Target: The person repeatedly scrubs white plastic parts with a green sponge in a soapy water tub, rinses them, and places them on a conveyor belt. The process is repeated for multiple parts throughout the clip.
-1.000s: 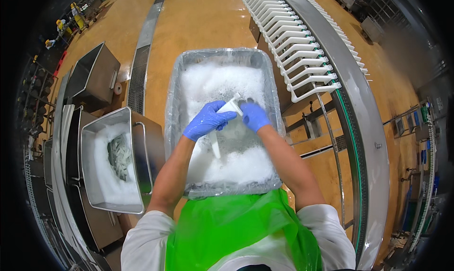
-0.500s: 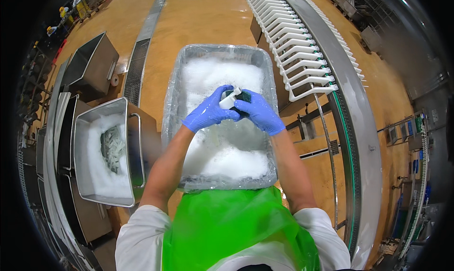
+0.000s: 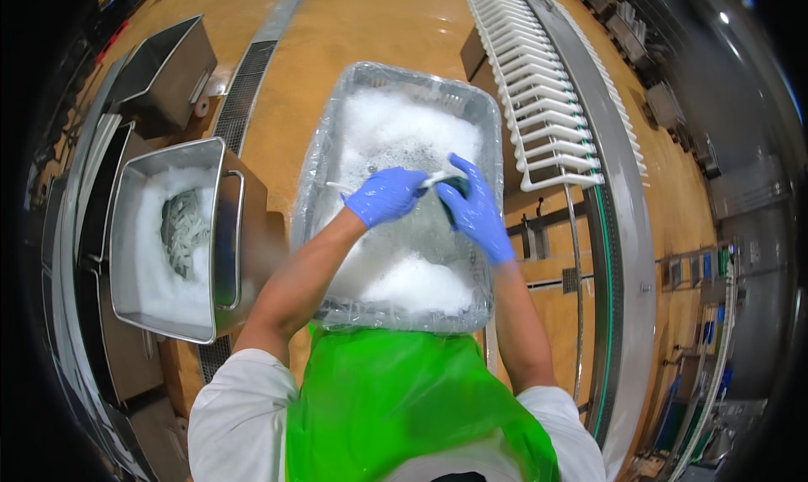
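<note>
From where I stand, the person's left hand [image 3: 384, 198], in a blue glove, is clenched around a slim white plastic piece [image 3: 435, 179]; one thin end pokes out past the wrist side, the other sticks out toward the right. The right hand [image 3: 476, 214], gloved in the same blue, has its grip around a dark green scouring pad [image 3: 455, 184], thumb and forefinger spread about the piece's right end, with the pad against it. The piece is up over the middle of a grey plastic tub [image 3: 402, 318], which is lined with clear film and full of cloudy water. White foam [image 3: 412, 129] heaps at the far end, and more lies at the near one, next to the person's bright green apron [image 3: 412, 398].

To the left is a steel bin [image 3: 128, 251] with a bar handle, foam ringing a pile of pale pieces [image 3: 187, 234] in its water. On the right, a conveyor [image 3: 627, 272] curves past, carrying a row of bent white bars [image 3: 551, 120].
</note>
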{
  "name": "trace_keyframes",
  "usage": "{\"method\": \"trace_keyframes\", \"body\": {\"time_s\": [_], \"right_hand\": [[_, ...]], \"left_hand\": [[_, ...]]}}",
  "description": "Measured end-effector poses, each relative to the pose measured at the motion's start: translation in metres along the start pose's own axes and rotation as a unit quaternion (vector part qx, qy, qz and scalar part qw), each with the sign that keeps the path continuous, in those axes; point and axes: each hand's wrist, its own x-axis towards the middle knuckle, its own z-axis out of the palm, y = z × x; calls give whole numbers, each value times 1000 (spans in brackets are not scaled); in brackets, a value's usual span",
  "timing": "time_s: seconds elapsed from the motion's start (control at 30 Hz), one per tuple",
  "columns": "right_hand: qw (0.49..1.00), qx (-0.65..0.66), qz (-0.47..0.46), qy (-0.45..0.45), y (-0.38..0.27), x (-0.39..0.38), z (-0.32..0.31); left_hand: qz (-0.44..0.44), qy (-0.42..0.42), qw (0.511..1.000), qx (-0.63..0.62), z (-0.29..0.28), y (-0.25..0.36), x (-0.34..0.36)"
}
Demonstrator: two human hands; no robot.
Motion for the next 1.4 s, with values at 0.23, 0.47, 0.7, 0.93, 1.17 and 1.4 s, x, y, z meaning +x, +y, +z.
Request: {"method": "trace_keyframes", "body": {"time_s": [0.23,0.47,0.7,0.93,1.17,1.4], "right_hand": [[993,-79,86,9,-7,36,11],[985,164,50,0,11,61,-21],[838,-542,-61,15,164,68,29],[993,3,95,-66,51,43,-16],[997,81,-13,-6,6,44,-13],[982,188,3,1,-21,20,8]], "left_hand": [[-15,-25,998,-48,4,6,-2],[-34,-76,955,-284,-3,16,9],[-95,-53,994,22,102,-103,18],[-160,-3,938,-307,51,-47,26],[-73,45,965,-248,40,4,26],[-58,54,910,-407,1,33,19]]}}
